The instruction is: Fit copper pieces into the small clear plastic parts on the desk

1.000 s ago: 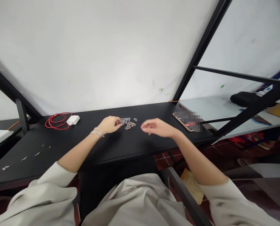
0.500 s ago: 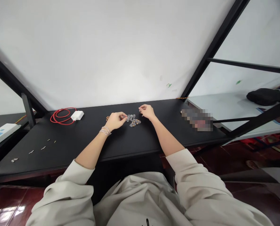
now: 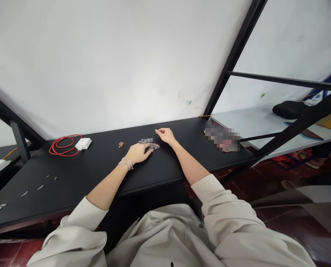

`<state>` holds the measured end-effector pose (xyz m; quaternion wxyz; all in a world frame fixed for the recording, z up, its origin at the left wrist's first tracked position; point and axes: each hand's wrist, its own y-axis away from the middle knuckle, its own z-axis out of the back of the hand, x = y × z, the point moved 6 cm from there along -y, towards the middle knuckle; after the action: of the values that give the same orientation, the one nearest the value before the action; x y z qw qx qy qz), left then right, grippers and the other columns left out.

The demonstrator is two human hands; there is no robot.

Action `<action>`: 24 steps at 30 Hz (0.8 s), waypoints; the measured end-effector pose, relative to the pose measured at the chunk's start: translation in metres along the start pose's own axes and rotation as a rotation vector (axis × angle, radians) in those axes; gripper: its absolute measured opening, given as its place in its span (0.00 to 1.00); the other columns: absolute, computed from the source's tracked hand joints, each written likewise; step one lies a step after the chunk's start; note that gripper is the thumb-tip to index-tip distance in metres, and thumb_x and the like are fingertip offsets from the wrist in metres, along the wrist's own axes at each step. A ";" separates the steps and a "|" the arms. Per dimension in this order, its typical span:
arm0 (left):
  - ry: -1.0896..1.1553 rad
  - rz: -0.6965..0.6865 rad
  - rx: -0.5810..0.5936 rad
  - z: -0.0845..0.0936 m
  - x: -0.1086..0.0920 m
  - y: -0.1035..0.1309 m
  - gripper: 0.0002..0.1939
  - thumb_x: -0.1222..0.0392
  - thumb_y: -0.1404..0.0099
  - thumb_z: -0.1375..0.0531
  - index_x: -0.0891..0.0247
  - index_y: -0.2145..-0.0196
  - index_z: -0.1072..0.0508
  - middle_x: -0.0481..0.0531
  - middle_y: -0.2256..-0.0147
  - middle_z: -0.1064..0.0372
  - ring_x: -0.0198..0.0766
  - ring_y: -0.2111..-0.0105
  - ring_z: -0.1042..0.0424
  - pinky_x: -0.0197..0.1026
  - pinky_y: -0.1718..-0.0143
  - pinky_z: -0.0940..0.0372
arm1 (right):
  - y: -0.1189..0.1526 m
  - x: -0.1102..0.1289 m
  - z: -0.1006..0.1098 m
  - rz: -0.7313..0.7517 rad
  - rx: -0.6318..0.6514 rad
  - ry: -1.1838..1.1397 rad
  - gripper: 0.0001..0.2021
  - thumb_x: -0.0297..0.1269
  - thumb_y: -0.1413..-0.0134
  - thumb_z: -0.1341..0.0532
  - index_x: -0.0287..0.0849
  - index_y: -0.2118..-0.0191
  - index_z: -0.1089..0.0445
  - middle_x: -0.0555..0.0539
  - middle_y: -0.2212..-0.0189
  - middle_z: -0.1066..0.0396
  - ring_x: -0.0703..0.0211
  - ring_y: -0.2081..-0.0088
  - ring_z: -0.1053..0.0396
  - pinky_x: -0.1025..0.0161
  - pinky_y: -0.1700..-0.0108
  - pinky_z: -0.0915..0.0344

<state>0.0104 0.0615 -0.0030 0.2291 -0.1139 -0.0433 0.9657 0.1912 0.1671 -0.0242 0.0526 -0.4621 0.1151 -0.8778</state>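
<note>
My left hand (image 3: pixel 139 152), with a beaded bracelet (image 3: pixel 126 163) on its wrist, reaches into a small mixed pile of clear and brownish pieces (image 3: pixel 154 147) on the black table. Its thumb and forefinger are apart at the near side of the pile. Just behind lie several clear round beads (image 3: pixel 146 141), partly covered by that hand. Right of the beads and slightly above the tabletop, my right hand (image 3: pixel 166 136) has its fingertips pinched together. Whatever they hold is too small to make out. A little cluster of brown beads (image 3: pixel 121 144) sits left of my left hand.
On the left of the black table (image 3: pixel 98 174) are a white power adapter (image 3: pixel 83 144) with a coiled red cable (image 3: pixel 60 145) and several small pale scraps (image 3: pixel 24 193). A blurred-out flat item (image 3: pixel 223 139) lies at the right. Black frame bars (image 3: pixel 234 55) rise beside the table.
My left hand has come nearer and from the clear beads onto the mixed pile, uncovering the brown bead cluster. My right hand stays pinched near the beads. The camera view has turned slightly right.
</note>
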 end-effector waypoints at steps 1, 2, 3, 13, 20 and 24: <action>0.008 -0.006 0.004 0.001 -0.001 0.001 0.24 0.45 0.27 0.46 0.57 0.42 0.23 0.55 0.70 0.23 0.48 0.65 0.22 0.42 0.64 0.34 | 0.001 0.002 0.000 0.009 0.002 0.012 0.13 0.45 0.38 0.36 0.42 0.67 0.20 0.45 0.68 0.19 0.53 0.62 0.22 0.60 0.55 0.30; 0.021 -0.013 0.007 0.002 -0.001 0.001 0.24 0.46 0.27 0.46 0.56 0.41 0.23 0.54 0.71 0.23 0.47 0.66 0.23 0.42 0.64 0.34 | 0.002 0.004 0.000 0.014 0.002 0.020 0.12 0.44 0.38 0.35 0.41 0.67 0.20 0.45 0.68 0.19 0.53 0.62 0.22 0.60 0.55 0.29; 0.038 -0.019 0.010 0.003 -0.002 0.002 0.23 0.46 0.28 0.45 0.56 0.41 0.23 0.53 0.72 0.23 0.46 0.67 0.23 0.41 0.64 0.35 | 0.002 0.005 0.000 0.013 0.001 0.024 0.11 0.43 0.40 0.34 0.41 0.66 0.20 0.45 0.68 0.20 0.53 0.62 0.22 0.59 0.54 0.29; 0.082 -0.006 -0.025 0.005 0.003 0.001 0.19 0.59 0.32 0.43 0.59 0.48 0.19 0.51 0.76 0.26 0.44 0.70 0.24 0.42 0.63 0.33 | 0.006 0.007 0.005 -0.078 0.229 -0.057 0.10 0.24 0.60 0.26 0.38 0.69 0.23 0.45 0.70 0.20 0.58 0.70 0.23 0.64 0.65 0.25; 0.100 0.009 -0.019 0.005 0.004 -0.001 0.13 0.60 0.34 0.40 0.59 0.55 0.17 0.51 0.72 0.23 0.45 0.67 0.23 0.42 0.61 0.32 | 0.015 0.020 0.004 0.041 0.324 0.126 0.13 0.27 0.64 0.23 0.41 0.67 0.20 0.47 0.69 0.19 0.56 0.64 0.22 0.65 0.60 0.28; 0.143 0.011 -0.054 0.013 0.005 0.002 0.12 0.59 0.34 0.40 0.59 0.56 0.18 0.50 0.71 0.23 0.43 0.67 0.24 0.42 0.62 0.32 | 0.016 0.019 0.001 0.034 0.352 0.100 0.14 0.27 0.65 0.23 0.39 0.67 0.22 0.47 0.69 0.20 0.58 0.66 0.23 0.67 0.64 0.30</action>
<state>0.0025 0.0619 0.0080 0.2233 -0.1889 -0.0523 0.9548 0.1809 0.1481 -0.0127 0.1418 -0.3996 -0.0300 -0.9051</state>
